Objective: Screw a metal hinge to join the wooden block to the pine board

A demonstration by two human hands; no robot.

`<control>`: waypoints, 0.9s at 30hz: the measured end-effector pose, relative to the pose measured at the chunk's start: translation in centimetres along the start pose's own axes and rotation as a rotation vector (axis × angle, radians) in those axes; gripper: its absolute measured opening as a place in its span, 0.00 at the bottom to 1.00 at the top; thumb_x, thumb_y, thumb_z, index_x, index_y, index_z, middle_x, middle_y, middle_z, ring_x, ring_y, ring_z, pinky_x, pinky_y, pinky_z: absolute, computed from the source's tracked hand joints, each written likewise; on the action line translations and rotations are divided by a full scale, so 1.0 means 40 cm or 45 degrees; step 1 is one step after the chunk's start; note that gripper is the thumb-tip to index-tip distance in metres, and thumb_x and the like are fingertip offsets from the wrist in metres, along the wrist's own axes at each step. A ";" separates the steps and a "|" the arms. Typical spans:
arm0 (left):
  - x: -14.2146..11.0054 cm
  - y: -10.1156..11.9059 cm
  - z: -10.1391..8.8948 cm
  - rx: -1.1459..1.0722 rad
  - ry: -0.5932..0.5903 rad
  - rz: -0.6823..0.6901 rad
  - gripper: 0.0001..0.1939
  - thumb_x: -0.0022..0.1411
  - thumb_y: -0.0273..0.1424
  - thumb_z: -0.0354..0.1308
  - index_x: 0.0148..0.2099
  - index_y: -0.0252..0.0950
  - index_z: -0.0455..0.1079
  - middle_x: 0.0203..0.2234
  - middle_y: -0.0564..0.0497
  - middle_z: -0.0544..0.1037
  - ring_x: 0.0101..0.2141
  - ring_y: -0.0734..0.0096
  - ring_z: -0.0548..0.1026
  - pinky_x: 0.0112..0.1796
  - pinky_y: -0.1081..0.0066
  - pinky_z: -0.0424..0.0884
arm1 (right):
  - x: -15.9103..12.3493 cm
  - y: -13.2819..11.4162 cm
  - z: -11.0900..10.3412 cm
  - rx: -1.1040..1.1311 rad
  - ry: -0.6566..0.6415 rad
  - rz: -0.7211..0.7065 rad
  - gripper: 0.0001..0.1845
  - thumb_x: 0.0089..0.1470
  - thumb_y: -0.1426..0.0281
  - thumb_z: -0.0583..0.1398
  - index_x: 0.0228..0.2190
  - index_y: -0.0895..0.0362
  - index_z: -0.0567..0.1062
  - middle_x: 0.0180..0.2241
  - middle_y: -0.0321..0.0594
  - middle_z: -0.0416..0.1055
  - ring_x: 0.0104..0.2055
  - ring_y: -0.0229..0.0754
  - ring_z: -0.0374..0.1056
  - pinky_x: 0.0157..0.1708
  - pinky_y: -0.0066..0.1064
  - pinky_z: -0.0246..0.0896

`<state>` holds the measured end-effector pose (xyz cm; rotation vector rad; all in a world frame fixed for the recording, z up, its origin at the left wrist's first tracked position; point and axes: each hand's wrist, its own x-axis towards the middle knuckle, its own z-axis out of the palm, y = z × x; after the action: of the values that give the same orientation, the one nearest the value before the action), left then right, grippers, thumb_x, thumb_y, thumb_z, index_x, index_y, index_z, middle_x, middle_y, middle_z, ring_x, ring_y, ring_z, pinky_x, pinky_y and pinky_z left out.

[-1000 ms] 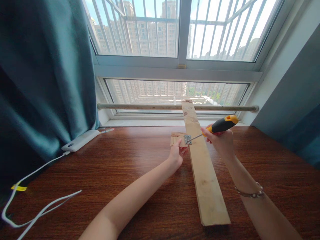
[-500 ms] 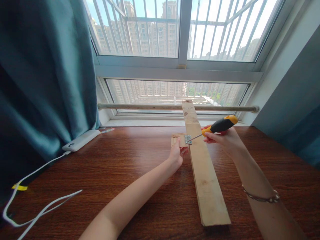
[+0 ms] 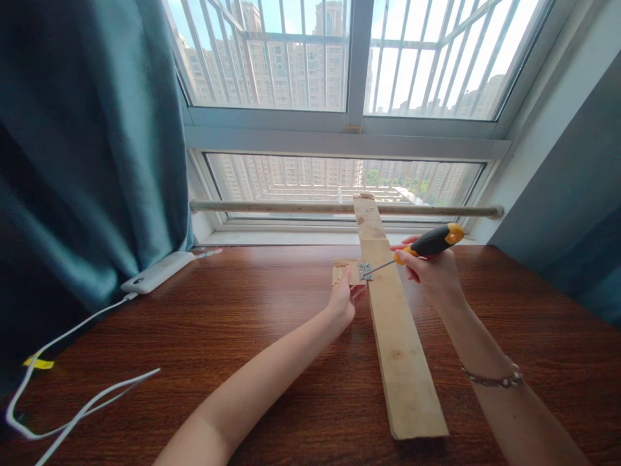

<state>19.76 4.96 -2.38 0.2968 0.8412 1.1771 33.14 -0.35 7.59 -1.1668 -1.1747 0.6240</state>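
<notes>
A long wooden board (image 3: 400, 349) lies lengthwise on the brown table, its far end reaching the rail by the window. Against its left edge sits a small wooden block (image 3: 338, 275), joined to it by a metal hinge (image 3: 365, 270). My left hand (image 3: 343, 301) grips the block, thumb on top and fingers beneath. In my right hand (image 3: 431, 268) is a screwdriver (image 3: 431, 241) with a black and yellow handle, tilted so that its tip meets the hinge. Which screw the tip touches is too small to tell.
On the left of the wood-grain table (image 3: 233, 362) lie a white power bank (image 3: 158, 272) and a white cable (image 3: 92, 404). A blue curtain (image 3: 97, 142) hangs at the left. A horizontal rail (image 3: 272, 207) runs before the barred window.
My right hand and forearm have shifted slightly, and the screwdriver's handle has turned and moved a little right. The left hand, block and board stay in place.
</notes>
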 end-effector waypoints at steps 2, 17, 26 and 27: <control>0.003 -0.001 -0.001 0.006 -0.006 -0.007 0.10 0.59 0.35 0.53 0.37 0.32 0.68 0.25 0.51 0.74 0.19 0.77 0.69 0.22 0.76 0.65 | -0.004 -0.001 0.001 -0.067 0.020 -0.021 0.12 0.39 0.65 0.64 0.26 0.62 0.75 0.14 0.35 0.67 0.12 0.32 0.56 0.11 0.24 0.49; 0.012 -0.002 -0.006 0.004 0.005 0.004 0.10 0.59 0.36 0.55 0.38 0.34 0.67 0.25 0.52 0.74 0.19 0.77 0.69 0.22 0.76 0.65 | 0.000 0.032 0.017 0.113 0.094 0.025 0.18 0.34 0.63 0.67 0.28 0.61 0.73 0.24 0.39 0.73 0.16 0.31 0.60 0.14 0.23 0.55; 0.009 -0.003 -0.006 0.021 0.002 -0.010 0.11 0.59 0.37 0.54 0.38 0.33 0.68 0.26 0.50 0.74 0.20 0.77 0.70 0.23 0.76 0.65 | 0.001 -0.022 -0.033 0.136 -0.286 0.204 0.19 0.31 0.66 0.69 0.28 0.62 0.75 0.29 0.44 0.75 0.26 0.42 0.71 0.27 0.31 0.69; 0.010 -0.003 -0.006 0.022 -0.002 -0.010 0.11 0.59 0.37 0.54 0.38 0.33 0.68 0.26 0.50 0.74 0.20 0.77 0.70 0.23 0.76 0.65 | -0.001 -0.018 -0.027 0.051 -0.251 0.172 0.18 0.31 0.65 0.69 0.27 0.63 0.75 0.27 0.44 0.75 0.24 0.42 0.70 0.23 0.30 0.68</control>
<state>19.71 5.22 -2.79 0.3078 0.8508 1.1626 34.02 -1.02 8.31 -1.1778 -1.2491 0.8777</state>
